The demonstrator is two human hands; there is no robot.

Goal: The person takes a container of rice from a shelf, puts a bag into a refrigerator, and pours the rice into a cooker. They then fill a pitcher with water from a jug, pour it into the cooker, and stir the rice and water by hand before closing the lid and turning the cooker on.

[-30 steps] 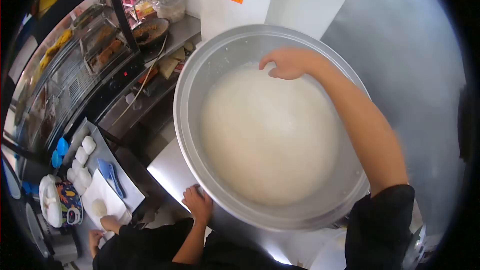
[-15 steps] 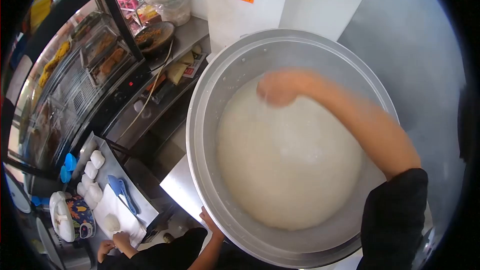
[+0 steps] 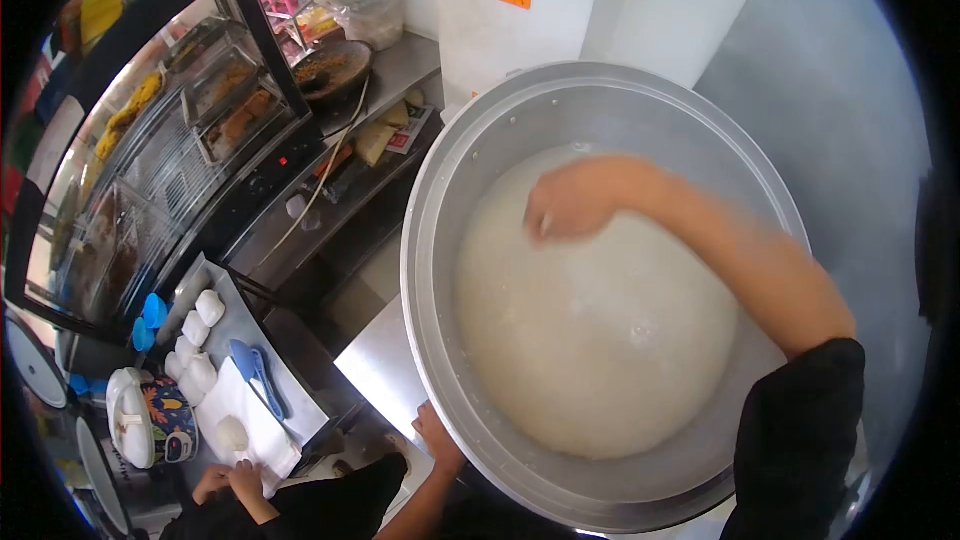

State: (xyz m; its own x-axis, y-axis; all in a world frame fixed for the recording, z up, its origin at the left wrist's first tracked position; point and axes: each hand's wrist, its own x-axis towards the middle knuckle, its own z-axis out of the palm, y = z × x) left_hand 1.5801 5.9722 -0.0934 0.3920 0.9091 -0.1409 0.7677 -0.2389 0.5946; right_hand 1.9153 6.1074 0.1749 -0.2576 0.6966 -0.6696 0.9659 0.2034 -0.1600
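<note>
A very large metal pot fills the middle of the view, holding cloudy, whitish liquid with small ripples and a few bright spots on it. My right hand is inside the pot, over the far left part of the liquid. Its fingers are curled together and slightly blurred by motion; what they hold, if anything, I cannot make out. Low on the pot's left side, my left hand grips the outside near the rim, with part of its fingers hidden.
A metal table corner juts out under the pot. At lower left, another person's hands work by a round pale mound on white paper, beside wrapped white packets and blue tongs. A glass food cabinet stands left.
My right hand has moved slightly toward me and lower over the liquid. My left hand stays at the pot's side. The whole view has shifted a little to the right.
</note>
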